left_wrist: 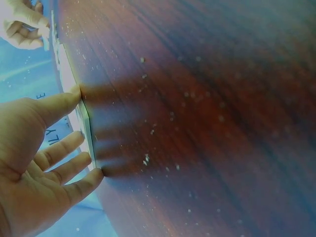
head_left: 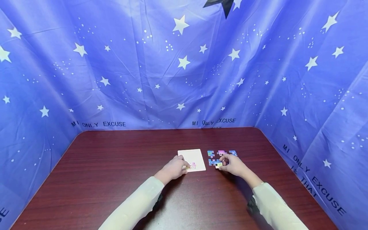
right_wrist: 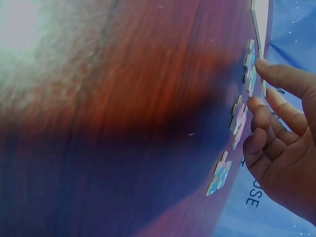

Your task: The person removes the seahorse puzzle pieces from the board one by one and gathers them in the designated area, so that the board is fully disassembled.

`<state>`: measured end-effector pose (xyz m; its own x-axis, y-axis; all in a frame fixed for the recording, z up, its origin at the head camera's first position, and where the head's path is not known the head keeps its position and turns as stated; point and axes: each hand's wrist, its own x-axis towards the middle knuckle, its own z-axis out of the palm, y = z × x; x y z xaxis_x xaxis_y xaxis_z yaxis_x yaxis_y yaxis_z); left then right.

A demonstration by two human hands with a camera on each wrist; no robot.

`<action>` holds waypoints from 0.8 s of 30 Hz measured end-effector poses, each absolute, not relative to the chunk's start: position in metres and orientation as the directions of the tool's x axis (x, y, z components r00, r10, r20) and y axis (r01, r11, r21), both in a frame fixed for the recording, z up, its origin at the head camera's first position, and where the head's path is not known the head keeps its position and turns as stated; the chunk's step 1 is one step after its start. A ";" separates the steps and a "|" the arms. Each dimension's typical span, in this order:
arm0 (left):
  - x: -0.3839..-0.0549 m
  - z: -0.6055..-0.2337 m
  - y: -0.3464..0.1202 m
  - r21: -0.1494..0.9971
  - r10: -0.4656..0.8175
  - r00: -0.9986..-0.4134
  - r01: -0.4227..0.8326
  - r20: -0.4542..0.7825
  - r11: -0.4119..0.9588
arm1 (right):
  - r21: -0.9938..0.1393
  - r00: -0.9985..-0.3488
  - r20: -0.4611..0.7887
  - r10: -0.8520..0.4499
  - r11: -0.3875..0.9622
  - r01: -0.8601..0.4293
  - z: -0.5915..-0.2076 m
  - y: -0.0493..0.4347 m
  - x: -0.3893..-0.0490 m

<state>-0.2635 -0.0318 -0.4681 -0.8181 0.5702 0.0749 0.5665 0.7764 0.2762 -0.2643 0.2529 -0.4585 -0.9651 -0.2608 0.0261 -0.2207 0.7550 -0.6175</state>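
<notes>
A square white puzzle board lies on the table, with a pink puzzle piece in its lower part. My left hand rests at the board's left side; in the left wrist view its thumb and extended fingers touch the board's edge. To the right of the board, my right hand pinches a yellow-and-blue puzzle piece between thumb and fingers. Around it lie a blue-green piece, a pink piece, and blue pieces, one partly behind the fingers.
The dark red wooden table has a rounded far edge. A blue curtain with white stars and printed words hangs behind it and along both sides. Both forearms, in pale sleeves, reach over the near part of the table.
</notes>
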 end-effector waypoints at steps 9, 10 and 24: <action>-0.264 -0.469 -0.033 0.287 0.569 -0.819 0.563 0.073 0.775 | -0.618 -0.974 0.004 -0.228 0.765 -0.181 -0.462 0.262 -0.262; -0.264 -0.469 -0.033 0.287 0.568 -0.819 0.563 0.073 0.775 | -0.617 -0.974 0.004 -0.228 0.766 -0.182 -0.462 0.264 -0.261; -0.264 -0.468 -0.032 0.284 0.560 -0.826 0.553 0.065 0.783 | -0.581 -0.973 0.018 -0.228 0.790 -0.196 -0.464 0.279 -0.257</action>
<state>-0.2636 -0.0319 -0.4684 -0.8260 0.5598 0.0652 0.5532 0.7832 0.2838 -0.2570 0.2786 -0.4644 -0.9735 -0.2281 0.0183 -0.1961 0.7902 -0.5806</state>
